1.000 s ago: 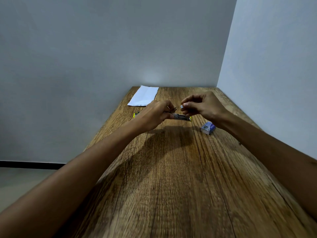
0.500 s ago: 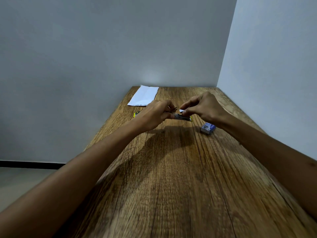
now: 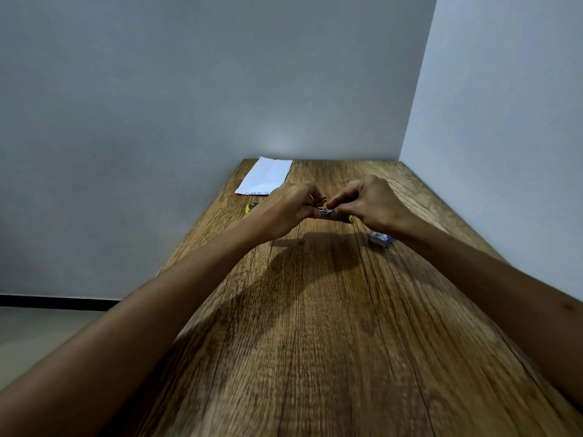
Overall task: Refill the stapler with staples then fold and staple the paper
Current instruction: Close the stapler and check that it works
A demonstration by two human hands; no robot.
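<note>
A small stapler (image 3: pixel 332 216) with yellow ends lies open across the far middle of the wooden table (image 3: pixel 315 326); its left yellow end (image 3: pixel 251 208) shows beyond my left wrist. My left hand (image 3: pixel 288 206) grips the stapler's metal channel. My right hand (image 3: pixel 367 200) pinches a small strip of staples (image 3: pixel 328 211) with thumb and forefinger, down at the channel. Both hands hide most of the stapler. A white sheet of paper (image 3: pixel 266 176) lies flat at the table's far left corner.
A small blue staple box (image 3: pixel 381 239) lies on the table just under my right wrist. Grey walls close off the table's far end and right side. The table's left edge drops to the floor.
My right hand has come down and to the left, bringing the staple strip from above the stapler onto its channel. My left hand has stayed on the stapler.
</note>
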